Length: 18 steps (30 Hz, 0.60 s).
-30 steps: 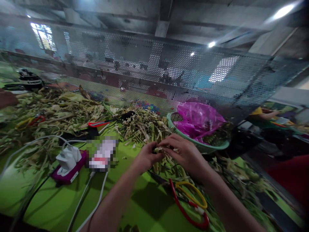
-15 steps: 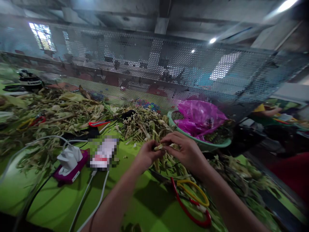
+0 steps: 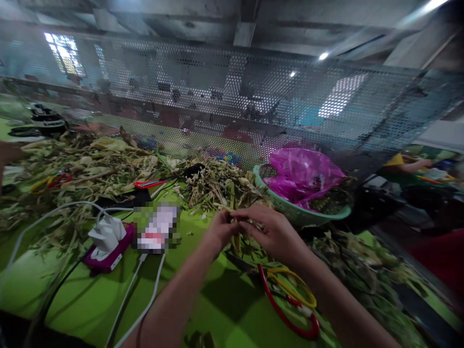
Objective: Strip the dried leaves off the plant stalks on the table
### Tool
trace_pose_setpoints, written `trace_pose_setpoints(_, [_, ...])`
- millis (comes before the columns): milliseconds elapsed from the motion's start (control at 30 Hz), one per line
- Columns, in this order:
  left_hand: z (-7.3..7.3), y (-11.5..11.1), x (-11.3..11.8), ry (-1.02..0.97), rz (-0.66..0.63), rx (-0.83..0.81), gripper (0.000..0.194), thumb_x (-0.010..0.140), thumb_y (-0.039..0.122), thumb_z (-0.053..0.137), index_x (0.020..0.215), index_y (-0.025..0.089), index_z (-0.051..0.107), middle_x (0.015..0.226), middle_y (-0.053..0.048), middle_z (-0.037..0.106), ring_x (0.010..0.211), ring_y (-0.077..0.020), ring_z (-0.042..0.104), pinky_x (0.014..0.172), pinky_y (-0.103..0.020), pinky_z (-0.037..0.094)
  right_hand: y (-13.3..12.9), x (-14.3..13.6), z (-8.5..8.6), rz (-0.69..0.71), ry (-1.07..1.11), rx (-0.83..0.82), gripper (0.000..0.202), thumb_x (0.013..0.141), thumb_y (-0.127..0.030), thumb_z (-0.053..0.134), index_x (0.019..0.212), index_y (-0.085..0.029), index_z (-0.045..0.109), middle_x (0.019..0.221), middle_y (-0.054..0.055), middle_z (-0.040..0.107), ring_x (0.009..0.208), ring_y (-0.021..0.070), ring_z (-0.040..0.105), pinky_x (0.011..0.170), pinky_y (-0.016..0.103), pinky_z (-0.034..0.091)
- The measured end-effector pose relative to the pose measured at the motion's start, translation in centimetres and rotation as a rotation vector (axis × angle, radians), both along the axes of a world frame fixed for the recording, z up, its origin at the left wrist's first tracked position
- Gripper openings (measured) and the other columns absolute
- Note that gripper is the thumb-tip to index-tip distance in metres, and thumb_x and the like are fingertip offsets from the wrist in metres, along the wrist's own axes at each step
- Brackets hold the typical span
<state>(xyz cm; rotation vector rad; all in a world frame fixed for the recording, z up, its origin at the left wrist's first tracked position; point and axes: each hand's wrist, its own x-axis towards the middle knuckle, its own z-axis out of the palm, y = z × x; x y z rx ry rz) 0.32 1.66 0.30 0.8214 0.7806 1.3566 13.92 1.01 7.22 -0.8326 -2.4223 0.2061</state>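
Just above the near edge of a pile of dried plant stalks [image 3: 213,186], my two hands meet, fingertips close together. My left hand [image 3: 217,234] is closed in a pinch on a pale, thin plant stem [image 3: 225,209]. My right hand [image 3: 270,227] pinches at the same spot from the right, its fingers partly covering the stem. Below the right wrist lie scissors with one red and one yellow handle [image 3: 290,285]; their dark blades point up and left beneath the hands.
Behind my right hand stands a green basket [image 3: 308,217] with a purple plastic bag [image 3: 304,176]. At left are a phone [image 3: 159,229], a purple power strip [image 3: 108,253] with white plugs, cables, and a red cutter [image 3: 150,183]. A perforated metal screen [image 3: 203,92] runs behind.
Both hands have shifted slightly left and stay together. The pale piece between the fingers is now more hidden. At the far left edge, part of another person's hand or arm has come into view.
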Motion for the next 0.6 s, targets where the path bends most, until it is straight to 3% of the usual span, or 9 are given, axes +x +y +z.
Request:
trace_pose_setpoints(67, [0.1, -0.1, -0.3, -0.082, 0.072, -0.016, 0.028, 0.052, 0.025, 0.079, 0.071, 0.014, 0.062, 0.064, 0.001, 0.06, 0.056, -0.008, 0.048, 0.057, -0.022, 0.035, 0.0, -0.1, 0.0, -0.046, 0.054, 0.058, 0.024, 0.085, -0.017, 0.055, 0.106, -0.023, 0.064, 0.099, 0.004, 0.068, 0.092, 0.0186, 0.06, 0.083, 0.033, 0.045])
trace_pose_setpoints(200, [0.2, -0.2, -0.9, -0.182, 0.181, -0.114, 0.028, 0.062, 0.034, 0.075, 0.079, 0.017, 0.06, 0.071, 0.0, 0.062, 0.062, -0.0087, 0.052, 0.062, -0.023, 0.037, -0.1, -0.5, -0.5, -0.131, 0.157, 0.147, 0.009, 0.083, -0.021, 0.059, 0.09, -0.022, 0.066, 0.088, 0.004, 0.068, 0.088, 0.0194, 0.059, 0.081, 0.034, 0.044])
trace_pose_setpoints(367, [0.3, -0.1, -0.7, -0.338, 0.185, -0.144, 0.031, 0.063, 0.033, 0.076, 0.084, 0.017, 0.06, 0.082, -0.002, 0.066, 0.074, -0.0122, 0.059, 0.068, -0.025, 0.042, -0.4, -1.7, -2.7, -0.164, 0.129, 0.028, 0.008, 0.082, -0.022, 0.06, 0.088, -0.021, 0.065, 0.086, 0.003, 0.067, 0.084, 0.0193, 0.059, 0.076, 0.032, 0.044])
trace_pose_setpoints(500, [0.4, -0.3, 0.0, -0.381, 0.184, -0.196, 0.032, 0.064, 0.034, 0.075, 0.086, 0.017, 0.06, 0.083, -0.004, 0.068, 0.08, -0.0154, 0.062, 0.077, -0.028, 0.045, -0.1, -2.5, -4.6, -0.241, 0.097, 0.073, 0.022, 0.079, -0.017, 0.06, 0.1, -0.019, 0.063, 0.094, 0.006, 0.067, 0.087, 0.021, 0.058, 0.077, 0.032, 0.044])
trace_pose_setpoints(600, [0.4, -0.5, 0.6, -0.403, 0.164, -0.228, 0.031, 0.066, 0.035, 0.074, 0.086, 0.017, 0.06, 0.083, -0.006, 0.069, 0.083, -0.0172, 0.064, 0.081, -0.031, 0.046, -0.1, -2.7, -5.4, -0.308, 0.046, 0.151, 0.021, 0.079, -0.018, 0.059, 0.099, -0.018, 0.062, 0.094, 0.007, 0.066, 0.087, 0.0217, 0.057, 0.078, 0.032, 0.043])
